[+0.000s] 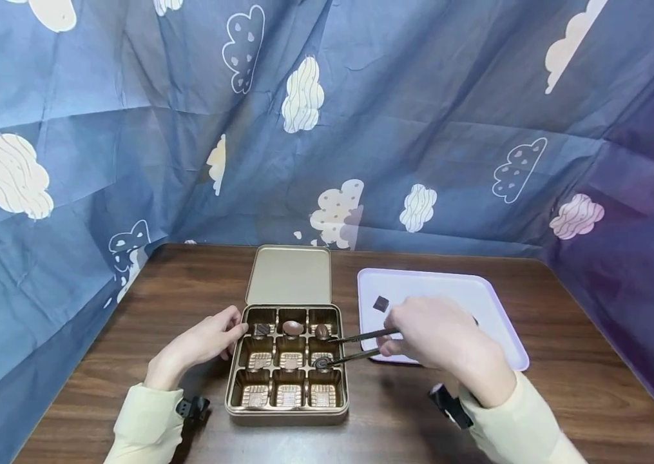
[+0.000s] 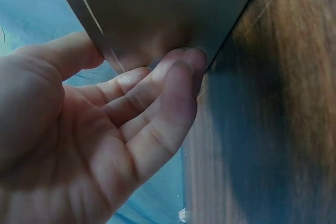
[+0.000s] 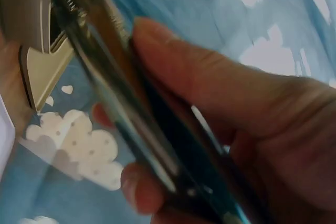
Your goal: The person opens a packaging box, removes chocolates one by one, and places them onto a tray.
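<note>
A gold tin with a grid of compartments stands on the table, its lid folded back. Its far row holds a dark square chocolate, a brown oval chocolate and a ridged brown chocolate. My left hand touches the tin's left side near the far corner; in the left wrist view its relaxed fingers rest against the wall. My right hand grips dark tongs. Their tips are spread apart over the right column, just nearer than the ridged chocolate, with nothing visible between them.
Right of the tin lies a pale lilac tray with a dark square chocolate on it; my right hand hides part of the tray. A dark bit shows just beyond the hand. Blue cloud-patterned cloth hangs behind the wooden table.
</note>
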Demonstrator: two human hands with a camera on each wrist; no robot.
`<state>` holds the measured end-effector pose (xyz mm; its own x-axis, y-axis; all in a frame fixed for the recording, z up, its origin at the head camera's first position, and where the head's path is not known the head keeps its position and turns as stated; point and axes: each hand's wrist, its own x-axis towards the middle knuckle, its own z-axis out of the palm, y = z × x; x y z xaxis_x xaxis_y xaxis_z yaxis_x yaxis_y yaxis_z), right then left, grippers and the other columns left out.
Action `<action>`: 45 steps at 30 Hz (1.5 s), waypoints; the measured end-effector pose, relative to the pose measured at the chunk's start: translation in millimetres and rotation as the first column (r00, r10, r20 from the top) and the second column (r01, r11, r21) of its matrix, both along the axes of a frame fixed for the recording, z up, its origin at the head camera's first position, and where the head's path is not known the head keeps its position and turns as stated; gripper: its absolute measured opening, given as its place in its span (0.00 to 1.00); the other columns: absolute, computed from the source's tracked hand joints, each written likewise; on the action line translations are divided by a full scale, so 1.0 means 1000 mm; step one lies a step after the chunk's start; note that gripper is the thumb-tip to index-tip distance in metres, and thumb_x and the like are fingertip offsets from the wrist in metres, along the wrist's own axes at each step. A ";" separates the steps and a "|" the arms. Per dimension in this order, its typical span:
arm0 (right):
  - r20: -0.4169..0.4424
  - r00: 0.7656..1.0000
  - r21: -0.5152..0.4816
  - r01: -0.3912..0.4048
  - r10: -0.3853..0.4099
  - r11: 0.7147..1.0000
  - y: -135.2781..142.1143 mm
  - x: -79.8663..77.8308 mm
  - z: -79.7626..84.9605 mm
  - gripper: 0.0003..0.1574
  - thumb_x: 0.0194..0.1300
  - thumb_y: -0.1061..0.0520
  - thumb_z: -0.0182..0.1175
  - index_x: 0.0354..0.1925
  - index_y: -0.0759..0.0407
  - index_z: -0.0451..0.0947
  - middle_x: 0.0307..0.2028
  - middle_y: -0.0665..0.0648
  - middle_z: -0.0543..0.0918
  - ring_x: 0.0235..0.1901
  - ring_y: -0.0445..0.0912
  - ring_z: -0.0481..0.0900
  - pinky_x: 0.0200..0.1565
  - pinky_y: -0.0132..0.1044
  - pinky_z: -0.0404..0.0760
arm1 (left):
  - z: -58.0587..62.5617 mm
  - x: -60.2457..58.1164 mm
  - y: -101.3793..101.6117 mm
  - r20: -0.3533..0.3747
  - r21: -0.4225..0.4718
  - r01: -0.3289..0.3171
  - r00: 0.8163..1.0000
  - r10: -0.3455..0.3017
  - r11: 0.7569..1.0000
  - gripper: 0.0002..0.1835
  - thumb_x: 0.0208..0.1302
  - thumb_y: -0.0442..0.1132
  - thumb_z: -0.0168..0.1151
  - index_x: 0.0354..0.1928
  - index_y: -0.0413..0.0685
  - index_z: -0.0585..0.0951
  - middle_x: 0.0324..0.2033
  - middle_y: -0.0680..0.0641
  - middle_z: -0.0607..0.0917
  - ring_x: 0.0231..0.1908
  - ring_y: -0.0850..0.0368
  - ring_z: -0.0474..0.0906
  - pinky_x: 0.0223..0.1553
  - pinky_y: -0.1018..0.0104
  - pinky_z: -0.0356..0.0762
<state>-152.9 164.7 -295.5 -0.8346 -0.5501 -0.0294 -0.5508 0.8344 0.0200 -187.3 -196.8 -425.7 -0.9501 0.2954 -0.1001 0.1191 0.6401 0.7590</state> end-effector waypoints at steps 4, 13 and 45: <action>-0.094 0.988 0.140 -0.105 0.118 0.985 -0.024 -0.006 0.015 0.19 0.46 0.46 0.75 0.17 0.47 0.73 0.15 0.44 0.70 0.16 0.40 0.68 0.17 0.43 0.75 | 0.001 -0.001 -0.002 -0.011 -0.006 0.000 1.000 0.000 1.000 0.07 0.73 0.37 0.53 0.36 0.43 0.68 0.25 0.48 0.75 0.19 0.53 0.76 0.23 0.58 0.80; -0.044 0.971 0.329 -0.209 0.236 0.921 -0.058 -0.027 0.008 0.19 0.48 0.42 0.75 0.21 0.48 0.76 0.20 0.47 0.78 0.20 0.43 0.75 0.21 0.40 0.80 | 0.003 0.000 -0.005 -0.007 -0.004 0.012 1.000 -0.012 1.000 0.07 0.73 0.37 0.53 0.37 0.42 0.68 0.26 0.47 0.75 0.19 0.52 0.76 0.24 0.58 0.80; -0.152 0.897 0.550 -0.272 0.415 0.790 -0.070 -0.021 -0.003 0.08 0.52 0.54 0.65 0.20 0.45 0.78 0.25 0.47 0.82 0.23 0.45 0.81 0.25 0.42 0.80 | -0.003 0.000 0.000 -0.013 0.012 0.022 1.000 -0.022 1.000 0.07 0.72 0.37 0.53 0.36 0.43 0.68 0.25 0.48 0.75 0.18 0.53 0.76 0.23 0.57 0.80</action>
